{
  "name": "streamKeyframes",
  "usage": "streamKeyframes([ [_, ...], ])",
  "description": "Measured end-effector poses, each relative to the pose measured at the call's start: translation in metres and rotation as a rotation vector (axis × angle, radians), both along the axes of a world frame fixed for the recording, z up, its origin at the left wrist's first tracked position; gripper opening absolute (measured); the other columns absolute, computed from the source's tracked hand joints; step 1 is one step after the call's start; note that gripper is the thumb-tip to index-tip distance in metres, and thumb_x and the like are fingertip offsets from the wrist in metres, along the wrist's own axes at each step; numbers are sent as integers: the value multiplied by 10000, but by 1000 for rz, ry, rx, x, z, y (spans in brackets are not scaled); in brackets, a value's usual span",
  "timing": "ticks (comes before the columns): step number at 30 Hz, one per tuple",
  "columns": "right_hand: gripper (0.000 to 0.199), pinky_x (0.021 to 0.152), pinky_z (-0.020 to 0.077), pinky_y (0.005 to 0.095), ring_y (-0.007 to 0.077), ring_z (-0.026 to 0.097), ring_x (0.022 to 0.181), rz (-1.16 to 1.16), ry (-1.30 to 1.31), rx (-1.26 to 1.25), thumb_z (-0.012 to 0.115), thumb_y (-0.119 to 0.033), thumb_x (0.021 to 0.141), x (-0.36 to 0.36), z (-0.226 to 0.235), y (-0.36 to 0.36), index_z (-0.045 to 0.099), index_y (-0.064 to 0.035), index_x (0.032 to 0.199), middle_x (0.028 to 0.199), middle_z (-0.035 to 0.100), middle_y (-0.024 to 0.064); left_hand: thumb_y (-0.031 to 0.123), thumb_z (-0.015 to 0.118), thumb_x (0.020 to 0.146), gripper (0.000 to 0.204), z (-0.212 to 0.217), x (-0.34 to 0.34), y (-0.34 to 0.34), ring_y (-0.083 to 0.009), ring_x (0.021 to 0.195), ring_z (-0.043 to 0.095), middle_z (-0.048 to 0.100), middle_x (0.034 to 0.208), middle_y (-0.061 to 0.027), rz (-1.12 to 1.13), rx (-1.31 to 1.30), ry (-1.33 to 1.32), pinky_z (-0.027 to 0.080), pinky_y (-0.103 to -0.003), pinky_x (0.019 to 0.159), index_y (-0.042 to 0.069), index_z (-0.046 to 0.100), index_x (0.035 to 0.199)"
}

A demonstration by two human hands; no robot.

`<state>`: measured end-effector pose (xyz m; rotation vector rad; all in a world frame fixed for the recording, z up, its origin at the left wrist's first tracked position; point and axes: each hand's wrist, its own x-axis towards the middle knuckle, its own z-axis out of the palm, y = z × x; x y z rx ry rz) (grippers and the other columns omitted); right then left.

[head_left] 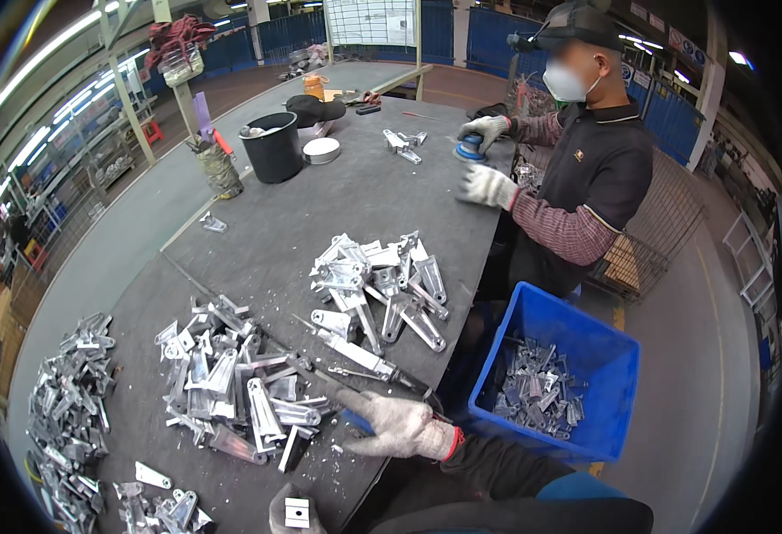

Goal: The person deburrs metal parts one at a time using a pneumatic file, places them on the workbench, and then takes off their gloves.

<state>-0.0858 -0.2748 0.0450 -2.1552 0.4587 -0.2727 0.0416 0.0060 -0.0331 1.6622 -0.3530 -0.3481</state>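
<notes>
My right hand (400, 425), in a whitish work glove with a red-edged cuff, is closed around a blue handle (357, 422) at the table's near edge. A thin dark blade like a file's (306, 363) runs from its fingers toward the brackets. The index finger lies stretched along it. At the bottom edge, my gloved left hand (295, 514) grips a metal bracket (296, 512), its square end facing up. Most of that bracket is hidden. A pile of silvery metal brackets (222, 369) lies just beyond my hands.
More brackets lie in a far heap (377, 280), at the left edge (70, 418) and near left (164, 507). An air tool (355, 354) rests between piles. A blue bin (551, 356) holds parts at right. Farther off, a co-worker (587, 160) handles a blue sander (471, 149) near a black bucket (271, 151).
</notes>
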Motion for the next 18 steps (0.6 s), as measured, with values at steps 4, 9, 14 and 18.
streamKeyframes([
  [4, 952, 1068, 522, 487, 482, 604, 1285, -40, 3, -39, 758, -485, 891, 5, -3, 5, 320, -97, 1643, 1429, 540, 357, 5, 803, 924, 437, 16, -9, -3, -164, 920, 682, 729, 1091, -90, 28, -97, -60, 594, -297, 838, 17, 672, 1341],
  [9, 938, 1128, 482, 490, 491, 549, 1360, -87, 43, -89, 769, -451, 888, 6, -4, 12, 312, -142, 1648, 1461, 525, 350, 10, 788, 944, 467, 31, -13, -12, -200, 1039, 681, 699, 1209, -118, -7, -209, 15, 597, -332, 927, 18, 628, 1383],
  [14, 1002, 1167, 457, 477, 477, 513, 1411, -78, 100, -137, 784, -384, 880, 9, 11, 16, 230, -183, 1690, 1539, 487, 319, -46, 753, 854, 389, 46, -11, -12, -190, 974, 691, 712, 1119, -110, -52, -166, -92, 561, -345, 870, 5, 701, 1236],
  [18, 943, 1193, 419, 455, 462, 487, 1447, 31, -118, -7, 732, -208, 878, -2, 31, 28, 253, -151, 1689, 1574, 472, 317, 33, 690, 825, 286, 52, -4, -6, -249, 1004, 710, 750, 1046, -95, -179, -40, -160, 547, -352, 891, 48, 758, 1102],
])
